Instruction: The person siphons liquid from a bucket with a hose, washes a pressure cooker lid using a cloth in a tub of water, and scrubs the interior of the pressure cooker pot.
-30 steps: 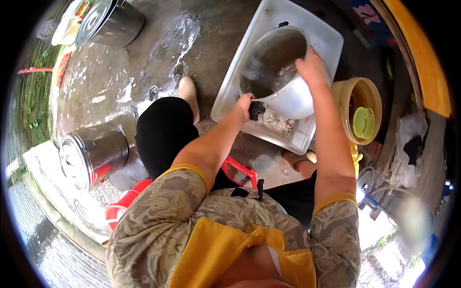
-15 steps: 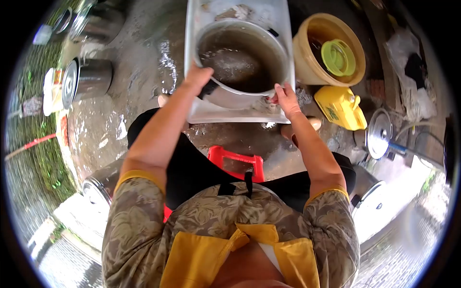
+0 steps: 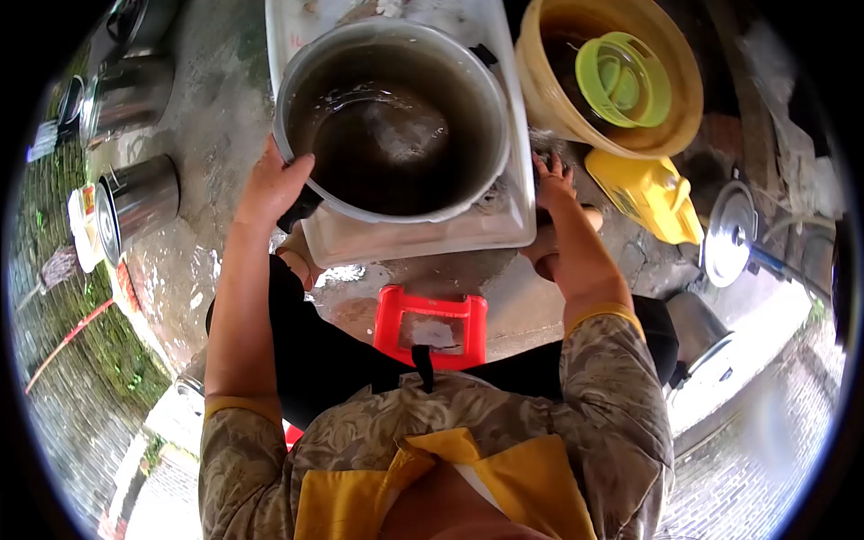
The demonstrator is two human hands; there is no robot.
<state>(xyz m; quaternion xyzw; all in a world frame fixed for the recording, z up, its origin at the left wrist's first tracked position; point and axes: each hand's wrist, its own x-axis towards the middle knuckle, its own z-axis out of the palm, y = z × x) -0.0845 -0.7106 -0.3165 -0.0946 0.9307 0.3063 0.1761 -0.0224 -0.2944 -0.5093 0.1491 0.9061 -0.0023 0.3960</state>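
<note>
A large metal pot [image 3: 301, 85] with murky water in it is over a white plastic tray [image 3: 414, 238]. My left hand [image 3: 277, 184] is closed on the pot's left rim, thumb on the edge, by a black side handle [image 3: 300, 207]. On the far right rim is the other black handle [image 3: 484, 55]. My right hand [image 3: 555, 184] is away from the pot, just past the tray's right edge, fingers spread and nothing seen in them. Whether it touches the tray cannot be made out. It lies close to a yellow plastic jug [image 3: 643, 196].
A beige bucket [image 3: 679, 99] holding a green strainer basket [image 3: 621, 79] stands right of the tray. A red plastic stool [image 3: 387, 328] is between my legs. Metal pots [image 3: 148, 198] stand on the wet floor at left. A round metal lid [image 3: 727, 234] is at right.
The pot and tray appear larger and shifted left in view. My right hand has left the pot's right rim and opened. My left hand keeps its hold, and the water's ripples differ.
</note>
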